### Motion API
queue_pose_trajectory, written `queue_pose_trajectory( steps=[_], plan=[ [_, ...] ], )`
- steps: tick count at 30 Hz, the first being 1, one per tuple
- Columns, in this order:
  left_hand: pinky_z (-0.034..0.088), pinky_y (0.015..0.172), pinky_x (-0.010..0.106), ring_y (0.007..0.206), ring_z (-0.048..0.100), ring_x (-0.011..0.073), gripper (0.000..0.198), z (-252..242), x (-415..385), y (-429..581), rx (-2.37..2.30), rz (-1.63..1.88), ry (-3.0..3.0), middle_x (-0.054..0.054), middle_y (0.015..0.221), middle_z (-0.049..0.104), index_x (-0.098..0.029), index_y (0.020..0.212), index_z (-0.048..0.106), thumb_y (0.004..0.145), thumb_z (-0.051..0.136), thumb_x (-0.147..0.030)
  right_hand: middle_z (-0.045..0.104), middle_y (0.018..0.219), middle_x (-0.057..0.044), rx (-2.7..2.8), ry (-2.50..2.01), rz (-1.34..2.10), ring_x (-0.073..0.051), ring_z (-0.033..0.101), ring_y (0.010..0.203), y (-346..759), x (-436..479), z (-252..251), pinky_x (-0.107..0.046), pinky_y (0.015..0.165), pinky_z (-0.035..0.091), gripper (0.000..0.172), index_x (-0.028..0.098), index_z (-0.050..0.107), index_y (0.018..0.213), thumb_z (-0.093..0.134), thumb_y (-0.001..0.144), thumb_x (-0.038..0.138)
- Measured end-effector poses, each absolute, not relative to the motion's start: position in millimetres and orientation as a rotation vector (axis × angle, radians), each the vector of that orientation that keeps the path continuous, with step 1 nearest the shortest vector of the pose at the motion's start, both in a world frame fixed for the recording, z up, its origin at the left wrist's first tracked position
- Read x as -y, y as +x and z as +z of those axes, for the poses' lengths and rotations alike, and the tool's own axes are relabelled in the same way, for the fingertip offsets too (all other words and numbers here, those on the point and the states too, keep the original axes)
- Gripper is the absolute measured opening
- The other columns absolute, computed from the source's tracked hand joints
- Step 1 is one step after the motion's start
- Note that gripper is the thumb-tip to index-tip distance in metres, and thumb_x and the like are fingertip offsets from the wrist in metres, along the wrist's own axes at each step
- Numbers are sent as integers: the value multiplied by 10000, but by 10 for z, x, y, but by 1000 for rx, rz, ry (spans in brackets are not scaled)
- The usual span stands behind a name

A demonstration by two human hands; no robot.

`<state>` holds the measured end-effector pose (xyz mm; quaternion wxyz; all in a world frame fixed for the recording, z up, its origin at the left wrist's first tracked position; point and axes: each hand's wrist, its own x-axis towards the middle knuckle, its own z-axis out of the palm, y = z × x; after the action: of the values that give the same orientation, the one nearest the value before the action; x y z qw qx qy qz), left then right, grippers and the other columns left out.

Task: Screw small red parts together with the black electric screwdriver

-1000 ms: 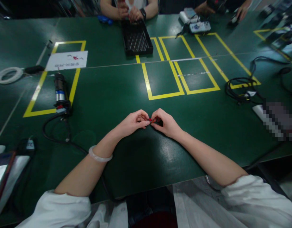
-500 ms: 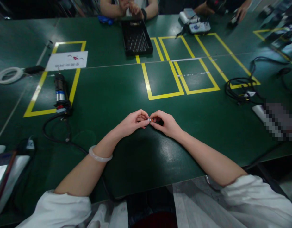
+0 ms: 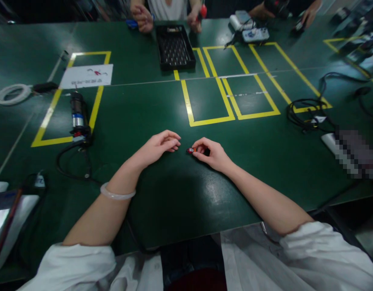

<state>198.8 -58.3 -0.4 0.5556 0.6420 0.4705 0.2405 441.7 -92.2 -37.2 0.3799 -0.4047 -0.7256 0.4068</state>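
Left fingers (image 3: pixel 171 135) curl loosely, right fingers (image 3: pixel 202 142) pinch.

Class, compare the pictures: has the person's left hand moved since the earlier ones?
Yes. Judged against the yellow tape ahead, which barely shifts in view, the left hand has moved leftward and slightly forward.

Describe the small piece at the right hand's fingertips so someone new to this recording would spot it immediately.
On the green table, find the central yellow tape outlines. Below them in view, the right hand pinches the small piece, clear of the left hand. Its red and orange set it apart from the green around it.
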Motion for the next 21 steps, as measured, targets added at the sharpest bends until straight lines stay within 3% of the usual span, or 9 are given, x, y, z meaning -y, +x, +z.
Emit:
queue_pose_trajectory(
  steps=[5,8,10,12,16,21],
  plan=[
    [393,1095,475,1189,541,267,477,222,302,1206,-1870,593,2057,125,1281,603,-124,1269,590,916,545,-443,635,791,4,1871,-1031,1053,-116,572,690,4418,927,-342,-254,684,470,124,181,634,979,655,864,222],
    [270,1162,559,1369,364,340,637,217,210,700,-2474,555,2059,181,1491,425,-57,1423,438,922,523,-441,634,765,10,1875,-1032,1059,-115,569,679,4411,932,-331,-253,683,465,119,179,634,972,656,863,220],
    [292,1127,616,1372,345,376,716,145,199,445,-2652,419,1878,203,1541,349,-39,1476,339,939,471,-493,631,756,11,1879,-1035,1066,-115,567,675,4408,936,-327,-252,681,465,116,178,635,969,657,864,222],
    [359,1051,653,1314,404,390,739,57,204,264,-2686,234,1743,213,1516,373,-52,1509,268,955,406,-522,635,766,8,1881,-1037,1071,-116,569,678,4407,941,-325,-252,680,466,114,178,637,967,655,866,227],
    [451,947,597,1119,527,329,693,-26,190,32,-2721,26,1642,185,1392,499,-89,1486,294,949,399,-513,640,784,1,1886,-1035,1067,-119,572,687,4409,949,-318,-254,682,467,117,174,640,964,654,872,243],
    [475,899,420,925,504,222,679,58,192,-100,-2626,-32,1636,122,1211,582,-87,1368,457,855,574,-517,638,779,0,1901,-1040,1066,-121,571,687,4401,955,-305,-257,682,466,122,174,641,965,649,876,257]
  ],
)
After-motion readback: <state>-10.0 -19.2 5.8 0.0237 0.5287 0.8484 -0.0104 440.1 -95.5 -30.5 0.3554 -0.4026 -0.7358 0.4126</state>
